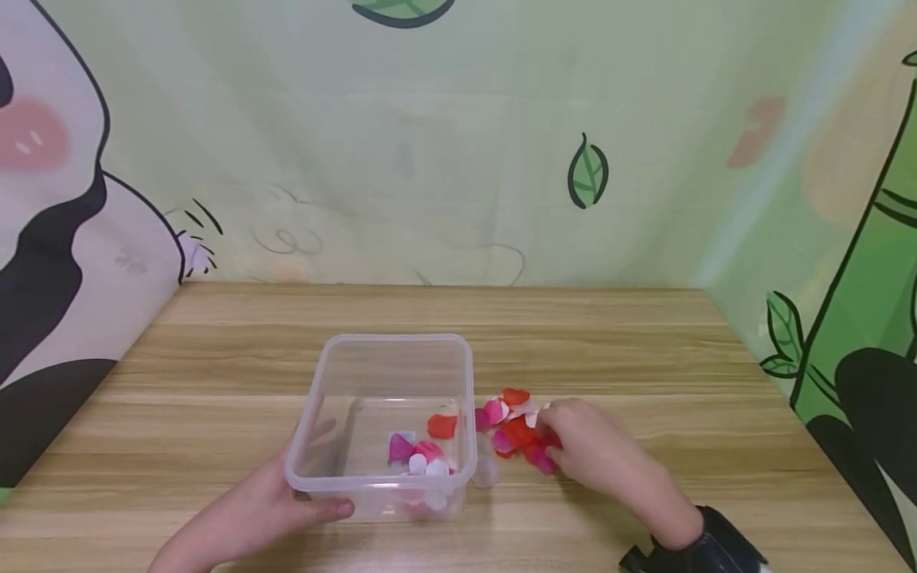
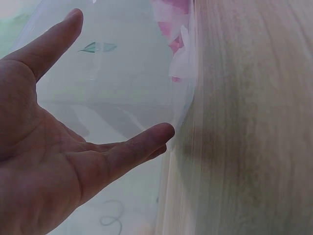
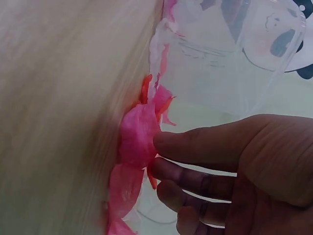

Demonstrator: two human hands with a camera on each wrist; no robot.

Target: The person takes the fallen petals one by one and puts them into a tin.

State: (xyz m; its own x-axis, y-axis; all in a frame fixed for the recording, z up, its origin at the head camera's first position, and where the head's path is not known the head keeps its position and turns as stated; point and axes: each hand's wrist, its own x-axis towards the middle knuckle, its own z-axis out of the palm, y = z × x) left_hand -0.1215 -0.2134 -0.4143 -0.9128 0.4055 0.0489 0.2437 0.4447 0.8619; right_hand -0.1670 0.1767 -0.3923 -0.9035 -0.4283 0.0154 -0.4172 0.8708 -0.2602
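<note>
A clear plastic box [image 1: 380,483] stands on the table, with several pink, white and red petals [image 1: 428,450] inside, mostly toward its near right corner. My left hand [image 1: 251,509] steadies its left side, the thumb along the near wall. In the left wrist view the fingers of that hand [image 2: 54,142] are straight and spread against the clear plastic. Right of the box lies a loose heap of fabric-like petals [image 1: 519,432]. Over its right edge, my right hand [image 1: 602,446] pinches at the petals; in the right wrist view its thumb and curled forefinger meet a pink petal [image 3: 139,137].
The wooden table [image 1: 609,342] runs back to a printed cloth backdrop [image 1: 458,159] with leaves and a panda. A pale petal [image 1: 486,472] lies close by the box's right wall. A black wrist strap [image 1: 705,549] is on the right forearm.
</note>
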